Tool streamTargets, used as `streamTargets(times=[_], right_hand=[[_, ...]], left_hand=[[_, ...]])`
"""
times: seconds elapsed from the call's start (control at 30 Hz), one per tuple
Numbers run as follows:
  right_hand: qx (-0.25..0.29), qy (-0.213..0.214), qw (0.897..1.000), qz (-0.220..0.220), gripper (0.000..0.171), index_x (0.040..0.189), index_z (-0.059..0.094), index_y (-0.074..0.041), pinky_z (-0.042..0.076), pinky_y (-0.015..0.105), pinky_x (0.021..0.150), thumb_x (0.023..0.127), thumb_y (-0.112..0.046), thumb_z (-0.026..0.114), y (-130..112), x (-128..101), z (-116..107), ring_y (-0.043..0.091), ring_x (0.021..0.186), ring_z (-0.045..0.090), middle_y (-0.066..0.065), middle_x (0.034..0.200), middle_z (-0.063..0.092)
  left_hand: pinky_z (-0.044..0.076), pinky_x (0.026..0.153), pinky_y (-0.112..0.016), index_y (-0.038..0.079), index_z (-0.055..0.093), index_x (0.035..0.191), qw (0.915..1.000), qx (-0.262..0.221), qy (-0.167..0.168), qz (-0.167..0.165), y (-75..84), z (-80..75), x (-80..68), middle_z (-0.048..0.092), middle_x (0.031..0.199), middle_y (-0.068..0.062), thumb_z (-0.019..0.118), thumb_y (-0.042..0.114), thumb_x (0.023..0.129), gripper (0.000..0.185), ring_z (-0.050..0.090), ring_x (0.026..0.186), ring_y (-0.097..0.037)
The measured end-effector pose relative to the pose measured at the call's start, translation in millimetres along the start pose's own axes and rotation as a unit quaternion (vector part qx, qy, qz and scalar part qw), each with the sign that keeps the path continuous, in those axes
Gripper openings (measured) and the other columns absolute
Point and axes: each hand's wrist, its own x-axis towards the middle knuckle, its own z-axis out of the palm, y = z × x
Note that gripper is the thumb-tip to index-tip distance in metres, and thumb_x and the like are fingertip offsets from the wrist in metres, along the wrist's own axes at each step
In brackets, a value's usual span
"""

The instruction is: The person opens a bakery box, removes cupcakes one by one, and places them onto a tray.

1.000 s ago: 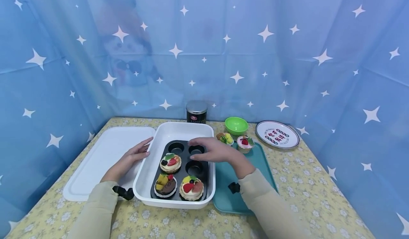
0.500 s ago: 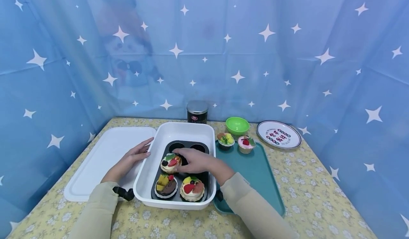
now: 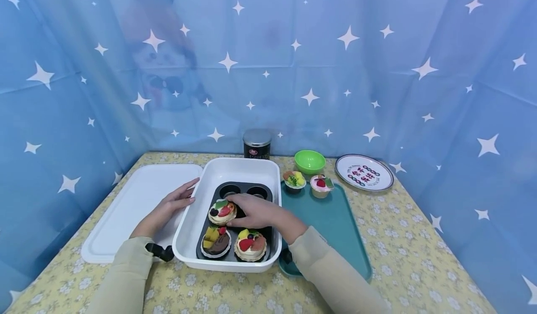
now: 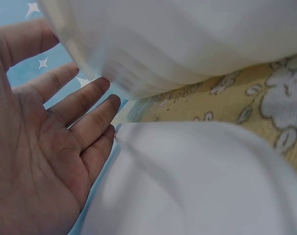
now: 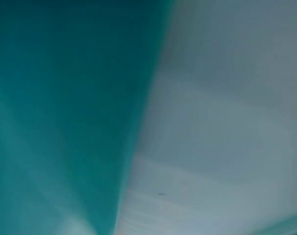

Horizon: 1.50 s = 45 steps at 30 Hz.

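Note:
A white box [image 3: 187, 220] holds a black muffin tin [image 3: 265, 196] with three fruit-topped cupcakes. My right hand [image 3: 240, 210] reaches into the tin, its fingers and thumb curled round the right side of the back-left cupcake [image 3: 221, 212]. Nearer me sit a chocolate cupcake [image 3: 216, 242] and a cream cupcake [image 3: 250, 247]. My left hand [image 3: 180, 198] lies flat against the box's left wall; in the left wrist view this hand [image 4: 89, 112] has straight fingers touching the box [image 4: 187, 39]. The right wrist view is a blur of teal tray [image 5: 50, 98] and box wall [image 5: 227, 122].
The white lid [image 3: 134, 206] lies left of the box. A teal tray [image 3: 331, 225] on the right carries two cupcakes [image 3: 294, 180] [image 3: 320, 185]. Behind stand a dark can [image 3: 257, 143], a green bowl [image 3: 309, 161] and a printed plate [image 3: 363, 172]. Blue star curtains close in the table.
My right hand moved from above the tin's empty back cups leftward to the back-left cupcake and closed round its side. The left hand stayed on the box wall.

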Motion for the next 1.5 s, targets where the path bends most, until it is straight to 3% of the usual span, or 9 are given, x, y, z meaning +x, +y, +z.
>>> streamTargets(times=[0.33, 0.63, 0.93, 1.13, 1.3, 1.5], right_hand=[[-0.029, 0.019, 0.999, -0.011, 0.064, 0.148, 0.047, -0.013, 0.044, 0.032, 0.105, 0.097, -0.047, 0.064, -4.2, -1.2, -2.6, 0.014, 0.128, 0.052, 0.003, 0.143, 0.054], [-0.023, 0.056, 0.997, -0.053, 0.059, 0.144, 0.049, -0.018, 0.045, 0.029, 0.104, 0.094, -0.038, 0.072, -1.5, -0.5, 0.9, 0.010, 0.126, 0.053, -0.001, 0.140, 0.053], [-0.017, 0.046, 0.997, -0.061, 0.070, 0.153, 0.041, -0.018, 0.048, 0.029, 0.100, 0.093, -0.035, 0.073, -1.9, -3.3, 1.0, 0.011, 0.124, 0.053, -0.001, 0.146, 0.044], [0.003, 0.050, 0.997, -0.062, 0.063, 0.148, 0.046, -0.022, 0.049, 0.028, 0.097, 0.093, -0.035, 0.073, -1.1, -3.2, 0.4, 0.007, 0.117, 0.053, -0.004, 0.140, 0.043], [0.011, 0.042, 0.998, -0.052, 0.063, 0.146, 0.043, -0.021, 0.049, 0.028, 0.097, 0.093, -0.032, 0.074, -2.2, -3.5, -0.8, 0.008, 0.118, 0.054, -0.002, 0.140, 0.047], [0.015, 0.029, 0.999, -0.036, 0.065, 0.147, 0.040, -0.021, 0.050, 0.026, 0.094, 0.093, -0.029, 0.074, -3.6, -4.1, -1.3, 0.009, 0.117, 0.058, 0.001, 0.136, 0.056]], left_hand=[[0.024, 0.116, -0.060, 0.032, 0.027, 0.161, 1.0000, 0.000, -0.002, 0.004, 0.7, -0.6, -1.4, 0.029, 0.163, -0.010, 0.053, 0.027, 0.104, 0.062, 0.031, 0.147, -0.036], [0.023, 0.116, -0.061, 0.032, 0.026, 0.161, 1.0000, 0.005, 0.002, 0.000, 1.0, 0.4, -1.4, 0.028, 0.163, -0.011, 0.053, 0.027, 0.104, 0.063, 0.029, 0.148, -0.037], [0.030, 0.114, -0.056, 0.029, 0.024, 0.162, 0.9999, -0.004, -0.010, 0.013, 1.6, 0.0, -2.1, 0.028, 0.163, -0.011, 0.053, 0.024, 0.104, 0.065, 0.032, 0.147, -0.035], [0.030, 0.114, -0.054, 0.025, 0.023, 0.162, 0.9996, -0.003, -0.015, 0.025, 2.4, -1.0, -1.2, 0.025, 0.164, -0.014, 0.053, 0.024, 0.105, 0.065, 0.029, 0.148, -0.038], [0.034, 0.112, -0.045, 0.026, 0.023, 0.162, 0.9995, -0.002, -0.017, 0.027, 1.7, -1.7, -1.2, 0.025, 0.164, -0.014, 0.053, 0.024, 0.105, 0.065, 0.029, 0.148, -0.037], [0.028, 0.114, -0.056, 0.025, 0.023, 0.162, 0.9995, -0.004, -0.015, 0.028, 0.5, -1.1, -1.7, 0.025, 0.164, -0.014, 0.053, 0.024, 0.105, 0.065, 0.029, 0.147, -0.038]])
